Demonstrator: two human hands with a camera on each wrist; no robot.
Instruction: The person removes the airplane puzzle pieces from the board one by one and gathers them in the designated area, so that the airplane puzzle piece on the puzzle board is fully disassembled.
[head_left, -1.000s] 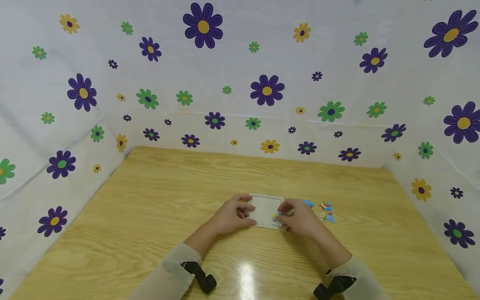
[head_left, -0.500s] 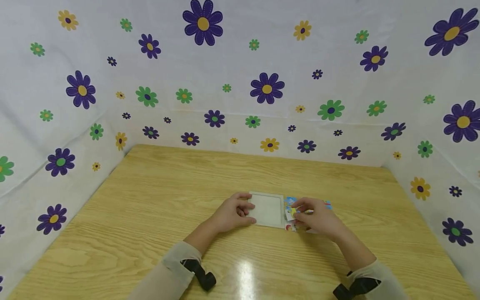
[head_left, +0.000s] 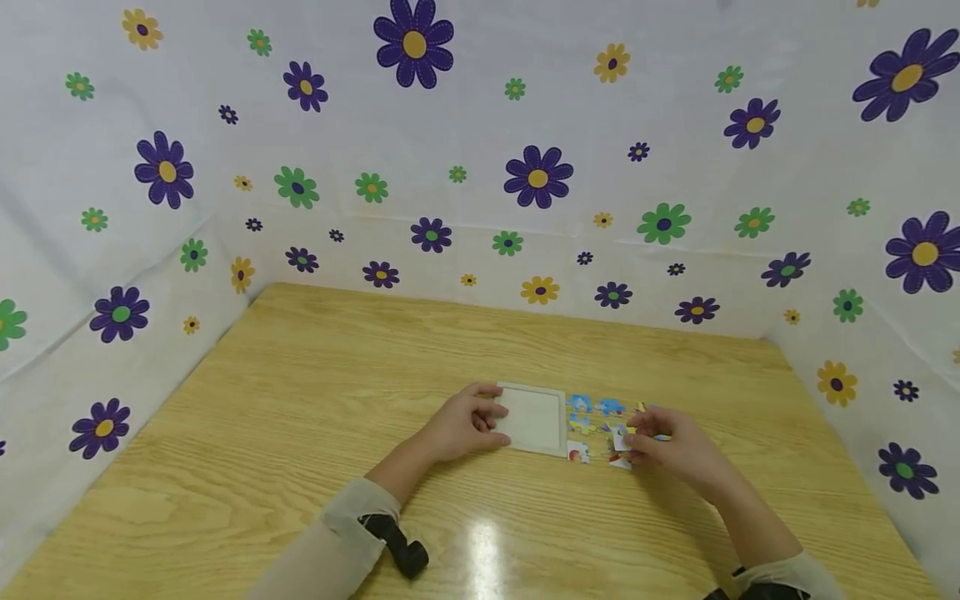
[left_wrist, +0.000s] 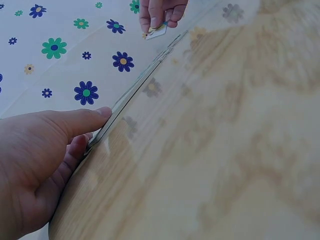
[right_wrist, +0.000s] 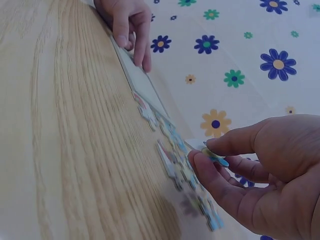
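My left hand (head_left: 456, 429) rests at the left side of a pale puzzle tray (head_left: 534, 422), thumb and fingertips touching its rim. The tray's recess holds no pieces. My right hand (head_left: 681, 450) pinches a jigsaw piece (head_left: 619, 438) between thumb and fingers, above the other pieces to the tray's right. White, yellow and blue show on this piece in the right wrist view. Several loose jigsaw pieces (head_left: 580, 425) lie flat in rows beside the tray, some hidden beneath my right hand. A blue one (head_left: 611, 407) lies in the far row.
The wood-grain table (head_left: 360, 358) carries the tray and pieces near its middle. A white cloth (head_left: 465, 108) with printed flowers stands around its back and sides. A bright light reflection (head_left: 485, 550) shows on the near tabletop.
My right hand has moved right with the jigsaw piece, from over the tray's right part to above the loose pieces. The left hand keeps its place at the tray.
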